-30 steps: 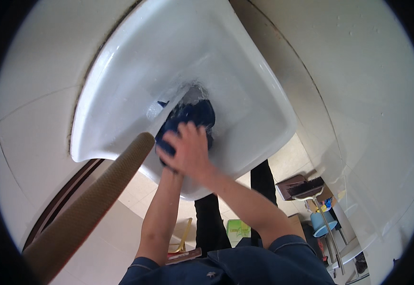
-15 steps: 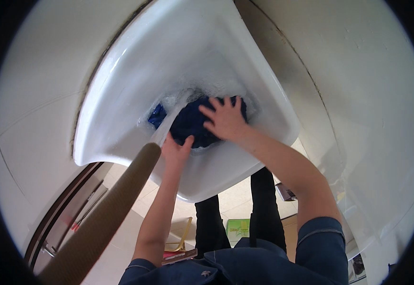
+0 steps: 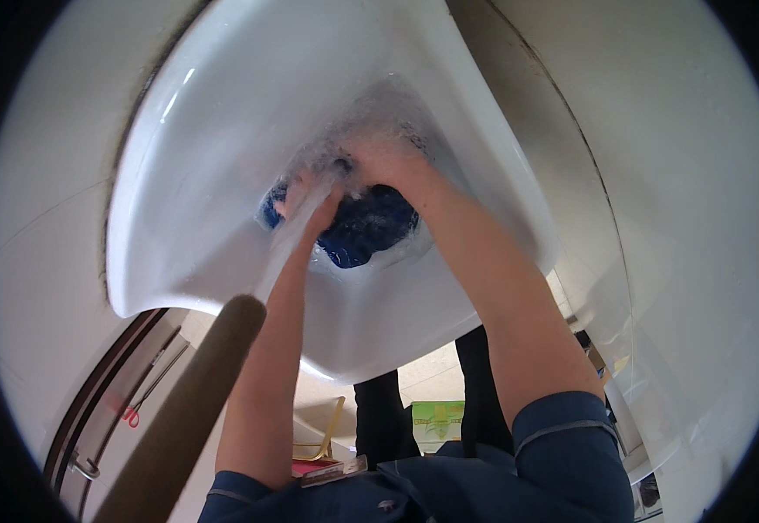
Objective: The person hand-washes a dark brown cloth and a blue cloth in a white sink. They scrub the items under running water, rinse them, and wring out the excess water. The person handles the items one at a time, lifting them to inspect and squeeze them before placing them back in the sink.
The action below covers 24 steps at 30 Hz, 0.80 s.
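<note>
Both hands are down in the white sink (image 3: 223,174), working a dark blue cloth (image 3: 364,228) that lies in foamy water at the bottom of the bowl. The left hand (image 3: 310,196) grips the cloth's left edge, partly blurred by running water. The right hand (image 3: 384,161) presses on the cloth's upper side; whether its fingers are clenched I cannot tell

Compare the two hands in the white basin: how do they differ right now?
The left hand sits at the left edge of the dark blue cloth, blurred under foamy water; the right hand lies farther up the white ceramic basin, above the cloth, its forearm crossing the rim. Both are wet and on the cloth.
</note>
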Available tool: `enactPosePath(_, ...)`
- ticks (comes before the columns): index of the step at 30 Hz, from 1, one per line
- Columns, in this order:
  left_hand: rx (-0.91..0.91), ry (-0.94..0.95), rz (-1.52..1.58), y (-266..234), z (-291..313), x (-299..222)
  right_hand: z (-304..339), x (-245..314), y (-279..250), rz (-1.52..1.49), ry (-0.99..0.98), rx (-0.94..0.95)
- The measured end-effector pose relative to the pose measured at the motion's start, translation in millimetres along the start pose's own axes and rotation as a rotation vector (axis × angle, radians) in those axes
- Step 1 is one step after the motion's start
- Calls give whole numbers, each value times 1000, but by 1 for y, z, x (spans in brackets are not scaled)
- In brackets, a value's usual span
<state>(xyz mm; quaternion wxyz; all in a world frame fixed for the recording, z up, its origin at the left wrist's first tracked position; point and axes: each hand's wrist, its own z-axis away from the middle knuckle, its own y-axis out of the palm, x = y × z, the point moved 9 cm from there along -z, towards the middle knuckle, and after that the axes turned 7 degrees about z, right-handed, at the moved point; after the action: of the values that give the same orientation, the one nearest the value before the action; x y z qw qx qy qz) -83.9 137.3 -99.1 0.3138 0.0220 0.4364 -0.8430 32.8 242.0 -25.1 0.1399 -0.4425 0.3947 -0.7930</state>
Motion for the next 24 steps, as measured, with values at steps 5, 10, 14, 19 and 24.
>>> enactPosePath(5,226,14,461,-22,61,-54,42,-44,21,-196,179,224)
enactPosePath(10,12,34,-36,21,150,-54,133,26,39,146,-135,71)
enactPosePath(14,-12,85,-205,42,131,-63,127,36,68,335,-251,69)
enactPosePath(19,-101,108,-289,32,74,-59,55,4,69,305,-30,129)
enactPosePath(24,-385,310,-223,23,35,-54,30,-25,51,31,257,-1)
